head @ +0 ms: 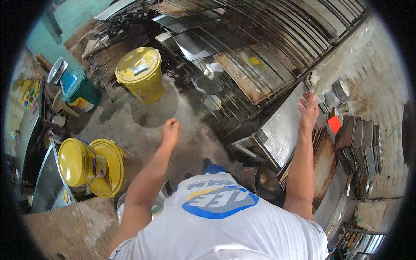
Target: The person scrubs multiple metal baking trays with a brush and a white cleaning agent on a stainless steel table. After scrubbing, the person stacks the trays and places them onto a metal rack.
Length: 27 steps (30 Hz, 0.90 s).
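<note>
My left hand is in mid-air over the concrete floor, its fingers curled in and nothing visible in them. The yellow lidded bucket stands beyond it. My right hand is raised at the right, beside the metal rack's lower corner. Its thumb and index finger pinch the narrow end of what looks like a translucent plastic sheet, which spreads up and right along the rack. Below this hand lies a metal-topped table. Round metal pans and a red-orange piece are just to its right.
A barred metal rack with baking trays fills the upper right. Stacked metal tins stand by the right wall. At left are yellow buckets, a green bin bearing a weighing scale, and a metal-topped counter.
</note>
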### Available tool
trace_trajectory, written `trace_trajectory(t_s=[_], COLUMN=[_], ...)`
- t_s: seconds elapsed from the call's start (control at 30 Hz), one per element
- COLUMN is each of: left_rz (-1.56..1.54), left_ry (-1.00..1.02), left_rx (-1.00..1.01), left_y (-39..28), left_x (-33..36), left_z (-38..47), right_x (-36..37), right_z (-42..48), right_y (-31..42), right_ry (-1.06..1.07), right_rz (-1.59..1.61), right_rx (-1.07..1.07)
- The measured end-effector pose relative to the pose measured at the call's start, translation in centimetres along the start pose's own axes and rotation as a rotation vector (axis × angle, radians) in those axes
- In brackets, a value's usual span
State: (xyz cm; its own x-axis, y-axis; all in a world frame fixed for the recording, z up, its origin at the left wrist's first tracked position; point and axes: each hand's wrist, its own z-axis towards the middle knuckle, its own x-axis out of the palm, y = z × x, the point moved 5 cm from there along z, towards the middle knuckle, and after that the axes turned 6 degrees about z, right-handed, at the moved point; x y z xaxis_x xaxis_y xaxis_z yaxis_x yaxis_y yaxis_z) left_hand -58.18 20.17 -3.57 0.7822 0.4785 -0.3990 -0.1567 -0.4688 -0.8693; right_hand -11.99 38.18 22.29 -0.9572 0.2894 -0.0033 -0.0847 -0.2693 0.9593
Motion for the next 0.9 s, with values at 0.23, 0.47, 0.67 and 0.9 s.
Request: trace_trajectory(t_s=[0.23,0.47,0.67,0.9], left_rz=[-0.002,-0.127,-0.459,-0.739], left_ry=[-0.067,-0.065,0.008,0.118], left_rx=[0.275,0.479,0.456,0.193], left_y=[-8.2,-22.0,-32.0,-37.7], left_x=[0.5,3.2,7.0,11.8], left_z=[8.8,13.9,17.3,23.7], right_x=[4.6,5.8,5.5,6.9], right_z=[2.9,4.3,5.5,5.1], right_y=[-4.0,-5.7,-6.1,-6.0], right_ry=[-0.130,-0.116,-0.290,-0.272], right_rz=[-0.012,0.188,0.294,0.331], right_rx=[-0.155,-0.291,-0.231,-0.198])
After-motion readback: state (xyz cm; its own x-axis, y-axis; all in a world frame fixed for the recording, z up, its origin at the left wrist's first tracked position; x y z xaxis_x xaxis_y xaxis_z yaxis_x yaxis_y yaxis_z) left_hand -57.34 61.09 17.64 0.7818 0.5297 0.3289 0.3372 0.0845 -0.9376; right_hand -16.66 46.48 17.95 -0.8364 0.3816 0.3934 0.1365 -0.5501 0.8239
